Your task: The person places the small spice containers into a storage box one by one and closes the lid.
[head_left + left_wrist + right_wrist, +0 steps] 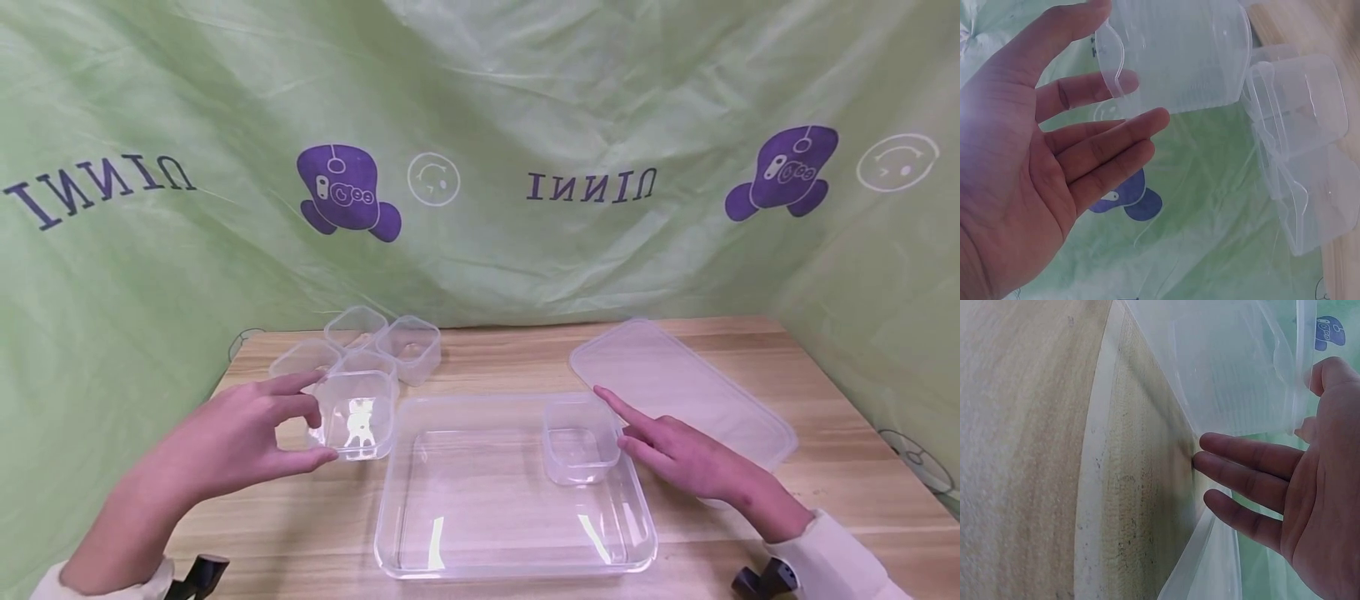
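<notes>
My left hand point(251, 429) pinches a small clear plastic container point(362, 417) by its left side, thumb at the lower edge and fingers above. In the left wrist view the other fingers extend loosely beside this container point(1179, 56). A large clear rectangular box point(517, 568) stands on the table in front of me. Inside its far right corner sits another small container point(581, 475). My right hand point(675, 454) is at the box's right rim with its index finger stretched out. The right wrist view shows its lower fingers straight beside the box wall point(1222, 375).
Several small clear containers point(408, 354) stand grouped at the back left of the wooden table point(510, 358). A flat translucent lid point(675, 383) lies at the back right. Green printed cloth point(480, 275) hangs behind the table and along both sides.
</notes>
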Tool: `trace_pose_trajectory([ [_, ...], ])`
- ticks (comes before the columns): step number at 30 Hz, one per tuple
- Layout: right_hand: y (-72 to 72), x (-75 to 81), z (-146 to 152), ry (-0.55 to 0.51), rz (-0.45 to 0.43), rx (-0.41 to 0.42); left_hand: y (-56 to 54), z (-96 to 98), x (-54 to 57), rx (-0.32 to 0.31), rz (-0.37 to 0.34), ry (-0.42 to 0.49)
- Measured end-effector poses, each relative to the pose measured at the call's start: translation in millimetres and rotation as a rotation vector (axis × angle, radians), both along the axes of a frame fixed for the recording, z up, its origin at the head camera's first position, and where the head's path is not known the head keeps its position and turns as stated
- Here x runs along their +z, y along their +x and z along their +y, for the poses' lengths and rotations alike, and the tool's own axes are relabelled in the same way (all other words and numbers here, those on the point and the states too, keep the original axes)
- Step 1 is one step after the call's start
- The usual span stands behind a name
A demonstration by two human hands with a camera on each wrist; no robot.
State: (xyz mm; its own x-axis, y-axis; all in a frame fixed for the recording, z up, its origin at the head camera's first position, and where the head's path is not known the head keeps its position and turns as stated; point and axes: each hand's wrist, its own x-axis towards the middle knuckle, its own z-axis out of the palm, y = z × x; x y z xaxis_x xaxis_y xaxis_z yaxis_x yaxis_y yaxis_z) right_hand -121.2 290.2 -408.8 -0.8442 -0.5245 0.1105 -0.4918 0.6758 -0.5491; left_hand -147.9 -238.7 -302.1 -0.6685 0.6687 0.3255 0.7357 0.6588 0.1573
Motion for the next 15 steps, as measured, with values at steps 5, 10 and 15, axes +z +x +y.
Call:
trace_pose_trajectory([
  [5, -0.1, -0.3, 0, 0.002, 0.001, -0.006, 2.0, 4.0, 1.5, -0.005, 0.036, -0.001],
  [10, 0.0, -0.4, 1, 0.005, -0.004, -0.013, 5.8, 9.0, 4.5, -0.009, 0.080, -0.015],
  [15, -0.9, 0.2, 0, 0.006, 0.005, -0.002, 10.1, 15.9, 7.4, -0.030, 0.089, -0.014],
])
